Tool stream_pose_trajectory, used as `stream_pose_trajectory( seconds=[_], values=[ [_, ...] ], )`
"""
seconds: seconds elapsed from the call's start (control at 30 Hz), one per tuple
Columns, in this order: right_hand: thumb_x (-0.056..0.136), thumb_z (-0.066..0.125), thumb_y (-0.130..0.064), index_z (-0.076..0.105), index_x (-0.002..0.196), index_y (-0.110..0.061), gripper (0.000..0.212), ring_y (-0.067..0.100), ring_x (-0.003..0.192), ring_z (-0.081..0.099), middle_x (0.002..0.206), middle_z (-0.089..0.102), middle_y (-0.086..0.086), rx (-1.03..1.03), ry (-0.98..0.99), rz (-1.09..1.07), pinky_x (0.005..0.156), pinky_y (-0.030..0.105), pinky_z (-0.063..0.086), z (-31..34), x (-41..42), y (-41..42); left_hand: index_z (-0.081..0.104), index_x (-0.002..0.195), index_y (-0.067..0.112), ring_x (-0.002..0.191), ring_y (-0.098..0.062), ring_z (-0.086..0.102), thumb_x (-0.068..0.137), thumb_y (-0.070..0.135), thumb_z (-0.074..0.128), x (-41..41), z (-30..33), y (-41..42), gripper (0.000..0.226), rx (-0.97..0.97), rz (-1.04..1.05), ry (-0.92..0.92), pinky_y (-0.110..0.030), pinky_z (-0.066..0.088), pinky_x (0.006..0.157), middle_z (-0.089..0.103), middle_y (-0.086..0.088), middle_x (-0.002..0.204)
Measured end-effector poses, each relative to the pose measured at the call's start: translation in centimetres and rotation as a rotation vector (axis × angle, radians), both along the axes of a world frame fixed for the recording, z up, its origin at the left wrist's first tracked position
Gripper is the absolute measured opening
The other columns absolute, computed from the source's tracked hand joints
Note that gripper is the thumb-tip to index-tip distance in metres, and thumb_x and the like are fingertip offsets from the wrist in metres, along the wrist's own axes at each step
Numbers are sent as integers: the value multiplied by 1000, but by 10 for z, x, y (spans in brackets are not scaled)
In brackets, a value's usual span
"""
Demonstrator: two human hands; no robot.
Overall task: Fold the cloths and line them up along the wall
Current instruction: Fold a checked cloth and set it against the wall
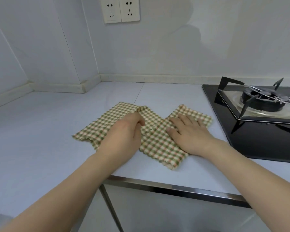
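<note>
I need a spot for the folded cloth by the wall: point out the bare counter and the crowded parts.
Bare counter runs along the back wall, between the corner and the gas stove. More lies at the left, beside the checked cloth. The middle is crowded: the left hand holds the cloth and the right hand presses it flat; the stove fills the right side.

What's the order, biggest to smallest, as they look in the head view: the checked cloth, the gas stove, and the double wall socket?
1. Gas stove, though the frame's right edge cuts it off.
2. Checked cloth, partly under both hands; close to the stove's visible size, so unsure.
3. Double wall socket, clearly smallest, also farthest from the camera.
</note>
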State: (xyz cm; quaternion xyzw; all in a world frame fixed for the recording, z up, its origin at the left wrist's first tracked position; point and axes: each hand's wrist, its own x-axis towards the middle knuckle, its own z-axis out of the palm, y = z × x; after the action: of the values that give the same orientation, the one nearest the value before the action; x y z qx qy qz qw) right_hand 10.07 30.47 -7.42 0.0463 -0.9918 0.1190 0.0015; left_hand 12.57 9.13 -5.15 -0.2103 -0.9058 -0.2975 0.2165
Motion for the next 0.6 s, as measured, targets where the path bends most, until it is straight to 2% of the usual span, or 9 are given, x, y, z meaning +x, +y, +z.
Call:
stream_pose_trajectory(
  seconds=[0.07, 0.13, 0.17, 0.23, 0.3, 0.37, 0.5, 0.57, 0.6],
  values=[
    [97, 16, -60, 12, 151, -38, 59, 21, 148, 0, 162, 3, -2, 35, -65, 22, 117, 46, -3, 4, -6, 3, 62, 98, 15, 79, -1, 49, 95, 6, 48, 8, -6, 13, 17, -95, -135, 4, -8, 38, 75, 56, 7, 90],
    [98, 15, -59, 14, 151, -40, 56, 21, 148, 2, 162, 4, -4, 13, -103, 35, 117, 45, 0, 10, -12, 12, 60, 95, 17, 86, -12, 48, 95, 20, 44, 12, -15, 21, 16, -254, -194, -31, -23, 42, 82, 55, 4, 94],
    [99, 15, -56, 16, 151, -40, 54, 21, 148, 4, 162, 6, -5, -6, -99, 34, 118, 44, 1, 12, -13, 18, 59, 93, 19, 85, -14, 47, 94, 29, 37, 11, -19, 21, 24, -321, -178, -29, -30, 42, 80, 53, 5, 92],
    [100, 14, -52, 14, 152, -39, 53, 21, 148, 2, 162, 5, -3, 9, -66, 29, 119, 46, -1, 8, -14, 27, 54, 89, 22, 81, -14, 44, 88, 44, 24, 11, -16, 21, 37, -430, -97, -17, -33, 41, 78, 49, 7, 88],
    [100, 12, -51, 8, 152, -39, 54, 23, 148, -4, 162, -1, -1, 46, -38, 18, 118, 49, -6, 2, -12, 29, 49, 89, 26, 85, -13, 42, 88, 55, 26, 15, -9, 29, 37, -534, -2, -54, -33, 39, 83, 46, 10, 90],
    [99, 11, -52, 7, 152, -40, 54, 26, 148, -6, 162, -3, 0, 55, -31, 10, 117, 50, -8, -2, -12, 28, 45, 90, 26, 93, -14, 41, 86, 67, 37, 19, -3, 43, 42, -535, 49, -154, -33, 37, 88, 43, 10, 95],
    [98, 11, -54, 6, 152, -41, 55, 27, 148, -8, 162, -4, 0, 41, -39, 10, 116, 50, -9, -1, -14, 30, 41, 98, 27, 112, -21, 40, 76, 82, 37, 15, 5, 55, 60, -627, 112, -366, -41, 35, 99, 44, 4, 113],
    [98, 11, -54, 6, 151, -42, 55, 27, 148, -8, 162, -5, 0, 44, -45, 14, 116, 50, -10, -2, -14, 30, 43, 94, 27, 109, -22, 41, 76, 80, 43, 8, 11, 52, 56, -581, 87, -438, -42, 36, 97, 46, 3, 111],
    [98, 11, -54, 5, 151, -42, 55, 27, 148, -8, 162, -5, 0, 49, -48, 18, 117, 50, -10, -2, -14, 30, 45, 91, 26, 104, -21, 43, 79, 72, 47, 6, 11, 53, 48, -519, 65, -397, -39, 37, 93, 47, 4, 106]
  ],
)
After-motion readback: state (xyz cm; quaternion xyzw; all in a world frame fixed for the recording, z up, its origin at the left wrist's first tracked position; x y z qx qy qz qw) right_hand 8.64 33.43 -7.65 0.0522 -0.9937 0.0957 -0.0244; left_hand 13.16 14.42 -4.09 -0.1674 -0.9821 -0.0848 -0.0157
